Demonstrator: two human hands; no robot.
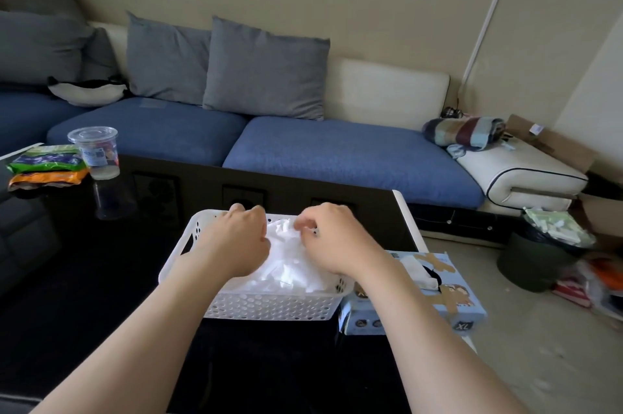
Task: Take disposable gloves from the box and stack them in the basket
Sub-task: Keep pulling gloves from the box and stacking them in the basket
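Beside basket (269, 307): box (448, 295) touching | far left: cup (96, 152), packets (47, 167)

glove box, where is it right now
In the head view the glove box sits at the table's right edge, touching the white basket on its right side.

The glove box (448, 305) front reads "XL".

Both hands cover much of the gloves (290, 265) in the basket (269, 307), fingertips curled out of sight. The right forearm hides part of the box (448, 299). The cup's (96, 152) label print is too small to read.
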